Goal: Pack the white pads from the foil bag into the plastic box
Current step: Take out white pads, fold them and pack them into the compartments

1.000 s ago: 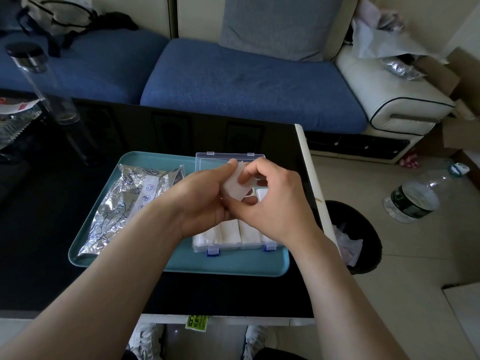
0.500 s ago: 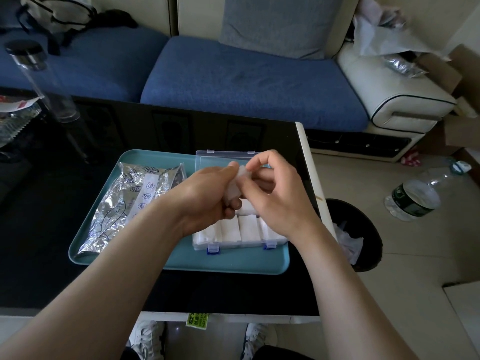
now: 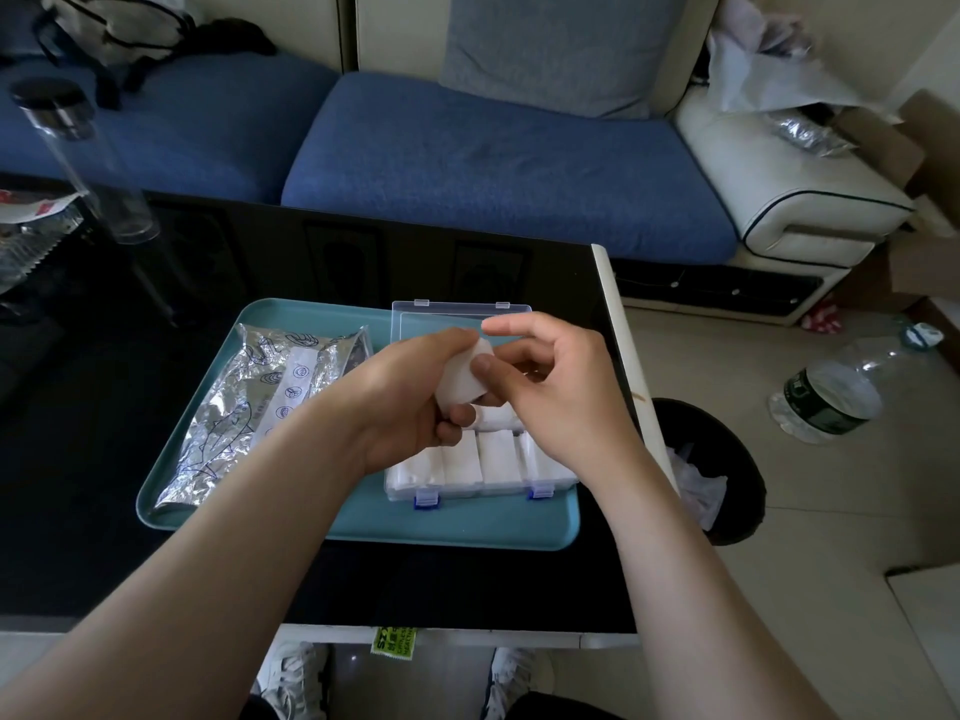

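We see a big blue sofa (image 3: 493,163) at the back and a black table (image 3: 104,407) in front of it. On the table lies a blue-green tray (image 3: 467,527). The foil bag (image 3: 249,407) lies on the left side of the tray, shiny and crinkled, with blue drawings and a white strip on it. The plastic box (image 3: 483,493) sits on the right side of the tray. It is clear, with its lid open to the far side and two blue clips on its near wall. A row of white pads (image 3: 496,454) lies side by side in the near part of the box. Both hands are just above the box. The left hand (image 3: 400,397) has its fingers curled round one pad (image 3: 460,379), soft, white and rolled into a small fat bundle. The right hand (image 3: 566,387) presses its thumb on that pad, with its other fingers bent close to it and its pointing finger straight out, off the pad. Half a second ago that finger pinched the pad too; now it is lifted. The pad is rolled tighter than before.
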Action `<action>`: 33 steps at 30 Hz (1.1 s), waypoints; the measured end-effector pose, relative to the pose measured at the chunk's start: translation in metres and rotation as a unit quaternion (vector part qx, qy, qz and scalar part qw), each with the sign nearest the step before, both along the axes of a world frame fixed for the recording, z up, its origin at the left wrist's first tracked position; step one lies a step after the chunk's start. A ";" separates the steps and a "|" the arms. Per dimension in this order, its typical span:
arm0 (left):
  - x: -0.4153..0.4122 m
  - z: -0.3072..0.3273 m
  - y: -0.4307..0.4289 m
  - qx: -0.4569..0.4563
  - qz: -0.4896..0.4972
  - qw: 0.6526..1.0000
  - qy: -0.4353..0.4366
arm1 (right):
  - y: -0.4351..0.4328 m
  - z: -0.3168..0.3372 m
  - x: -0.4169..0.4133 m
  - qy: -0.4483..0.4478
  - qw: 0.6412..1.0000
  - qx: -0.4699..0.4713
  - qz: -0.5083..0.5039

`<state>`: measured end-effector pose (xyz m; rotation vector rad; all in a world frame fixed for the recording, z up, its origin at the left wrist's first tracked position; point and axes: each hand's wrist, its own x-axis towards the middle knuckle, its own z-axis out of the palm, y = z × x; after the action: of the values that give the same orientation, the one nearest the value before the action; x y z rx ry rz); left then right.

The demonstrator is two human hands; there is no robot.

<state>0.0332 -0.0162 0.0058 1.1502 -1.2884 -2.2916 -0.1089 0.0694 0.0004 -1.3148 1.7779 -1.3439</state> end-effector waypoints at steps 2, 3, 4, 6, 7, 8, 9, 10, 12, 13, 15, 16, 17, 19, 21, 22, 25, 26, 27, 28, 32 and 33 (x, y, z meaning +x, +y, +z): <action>0.001 -0.001 -0.001 -0.005 -0.005 1.000 0.006 | 0.000 -0.001 -0.001 -0.040 0.999 0.012 0.014; 0.001 -0.001 0.000 -0.013 -0.006 1.000 0.009 | -0.001 -0.001 -0.002 -0.064 0.997 0.019 0.024; 0.000 -0.001 0.000 -0.026 -0.005 1.000 0.007 | -0.001 -0.001 -0.003 -0.085 0.996 0.023 0.030; -0.001 -0.002 0.000 -0.094 0.008 0.995 -0.043 | -0.002 -0.004 -0.008 -0.117 0.993 0.027 0.010; -0.001 -0.003 0.001 -0.153 0.019 0.984 -0.090 | -0.003 -0.007 -0.011 -0.121 0.992 0.026 -0.012; 0.000 -0.007 -0.001 -0.223 0.030 0.964 -0.144 | -0.004 -0.010 -0.015 -0.111 0.993 0.024 -0.037; 0.002 -0.011 -0.002 -0.301 0.035 0.933 -0.192 | -0.004 -0.014 -0.020 -0.088 0.994 0.024 -0.066; 0.005 -0.015 -0.003 -0.379 0.026 0.895 -0.234 | -0.003 -0.019 -0.024 -0.056 0.993 0.028 -0.097; 0.011 -0.022 -0.003 -0.481 -0.032 0.826 -0.292 | 0.000 -0.026 -0.030 0.009 0.987 0.063 -0.144; 0.013 -0.022 -0.002 -0.505 -0.072 0.803 -0.308 | 0.002 -0.029 -0.031 0.030 0.984 0.095 -0.149; 0.014 -0.021 0.002 -0.523 -0.146 0.775 -0.324 | 0.006 -0.032 -0.030 0.049 0.979 0.157 -0.123; 0.013 -0.021 0.004 -0.529 -0.175 0.764 -0.325 | 0.007 -0.034 -0.028 0.048 0.977 0.177 -0.106; 0.012 -0.021 0.006 -0.534 -0.201 0.754 -0.324 | 0.007 -0.036 -0.026 0.051 0.976 0.190 -0.090; 0.012 -0.025 0.008 -0.533 -0.246 0.739 -0.330 | 0.006 -0.040 -0.022 0.069 0.974 0.206 -0.063; 0.013 -0.028 0.010 -0.519 -0.279 0.729 -0.348 | 0.005 -0.042 -0.018 0.100 0.971 0.215 -0.045; 0.013 -0.029 0.010 -0.514 -0.287 0.725 -0.356 | 0.005 -0.043 -0.016 0.122 0.968 0.216 -0.038; 0.014 -0.031 0.009 -0.505 -0.299 0.724 -0.362 | 0.005 -0.043 -0.013 0.192 0.957 0.215 -0.016; 0.014 -0.031 0.009 -0.505 -0.300 0.724 -0.360 | 0.005 -0.043 -0.012 0.217 0.952 0.214 -0.008; 0.014 -0.032 0.009 -0.506 -0.304 0.724 -0.357 | 0.004 -0.043 -0.011 0.241 0.948 0.209 -0.001; 0.014 -0.033 0.008 -0.507 -0.310 0.722 -0.355 | 0.004 -0.043 -0.010 0.260 0.944 0.205 0.003; 0.014 -0.035 0.008 -0.510 -0.329 0.716 -0.343 | 0.004 -0.041 -0.005 0.310 0.928 0.204 -0.034; 0.014 -0.035 0.008 -0.512 -0.331 0.717 -0.340 | 0.004 -0.041 -0.004 0.312 0.926 0.209 -0.044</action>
<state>0.0472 -0.0078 -0.0293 1.1410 -3.0530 -0.8451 -0.1133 0.0736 -0.0407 -1.5201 2.3946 -0.5341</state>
